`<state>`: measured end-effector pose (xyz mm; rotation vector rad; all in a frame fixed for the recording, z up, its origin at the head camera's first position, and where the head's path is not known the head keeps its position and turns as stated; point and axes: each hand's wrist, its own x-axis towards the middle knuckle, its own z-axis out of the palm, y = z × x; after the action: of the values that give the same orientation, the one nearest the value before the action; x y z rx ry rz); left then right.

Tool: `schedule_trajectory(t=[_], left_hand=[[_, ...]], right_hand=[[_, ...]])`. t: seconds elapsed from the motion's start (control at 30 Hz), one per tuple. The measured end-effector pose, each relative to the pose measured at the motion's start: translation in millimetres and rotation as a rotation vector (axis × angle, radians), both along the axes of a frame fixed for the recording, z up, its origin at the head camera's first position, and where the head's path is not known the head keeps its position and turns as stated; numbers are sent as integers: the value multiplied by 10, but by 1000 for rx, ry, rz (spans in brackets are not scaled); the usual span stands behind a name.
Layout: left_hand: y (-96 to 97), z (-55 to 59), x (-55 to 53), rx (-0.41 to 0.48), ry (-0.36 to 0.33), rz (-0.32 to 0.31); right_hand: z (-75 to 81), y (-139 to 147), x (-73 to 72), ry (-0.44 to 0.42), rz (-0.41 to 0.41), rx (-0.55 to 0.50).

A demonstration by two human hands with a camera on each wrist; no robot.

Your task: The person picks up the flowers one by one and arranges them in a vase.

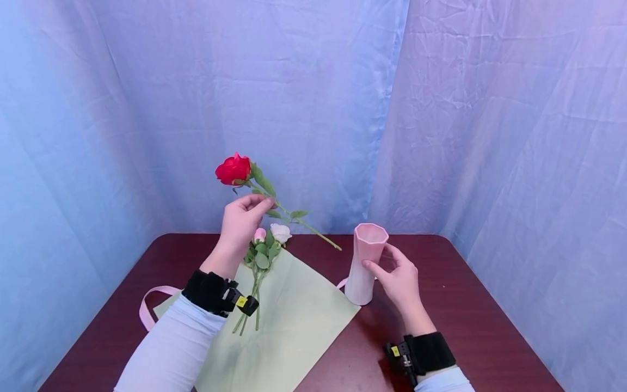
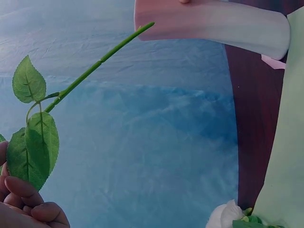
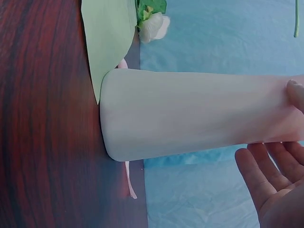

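Note:
My left hand point(image 1: 245, 220) pinches the stem of a red rose point(image 1: 234, 170) between thumb and fingers. The rose is tilted in the air, bloom up at the left. Its bare stem end point(image 2: 124, 42) points down toward the vase, apart from it. A pink-and-white vase point(image 1: 363, 267) stands upright on the table, its faceted mouth facing up. Near its top, my right hand point(image 1: 397, 277) holds it with the thumb on the front and fingers on the right side. In the right wrist view, the vase point(image 3: 190, 116) shows its smooth white lower part.
A pale green wrapping sheet point(image 1: 303, 305) lies on the dark wooden table point(image 1: 470, 305). On it rest a white rose point(image 1: 281, 233) and a pink bud point(image 1: 259, 235) with leafy stems. Pink ribbon point(image 1: 145, 313) shows at the sheet's left. Blue curtains point(image 1: 303, 98) hang behind.

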<state>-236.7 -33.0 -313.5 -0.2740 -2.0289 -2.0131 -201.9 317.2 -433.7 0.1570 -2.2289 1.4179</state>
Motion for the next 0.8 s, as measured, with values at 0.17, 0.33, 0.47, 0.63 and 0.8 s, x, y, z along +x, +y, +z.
schedule_trajectory(t=[0.17, 0.33, 0.47, 0.63, 0.8], left_hand=[[51, 24, -36, 1, 9, 1], [82, 64, -49, 5, 14, 4], [114, 111, -53, 16, 12, 12], [150, 150, -67, 21, 13, 27], [203, 177, -90, 30, 13, 20]], right_hand=[[5, 5, 0, -5, 4, -5], [-10, 3, -7, -3, 14, -17], [-13, -9, -2, 5, 19, -24], [-15, -13, -7, 3, 23, -33], [17, -29, 11, -17, 8, -49]])
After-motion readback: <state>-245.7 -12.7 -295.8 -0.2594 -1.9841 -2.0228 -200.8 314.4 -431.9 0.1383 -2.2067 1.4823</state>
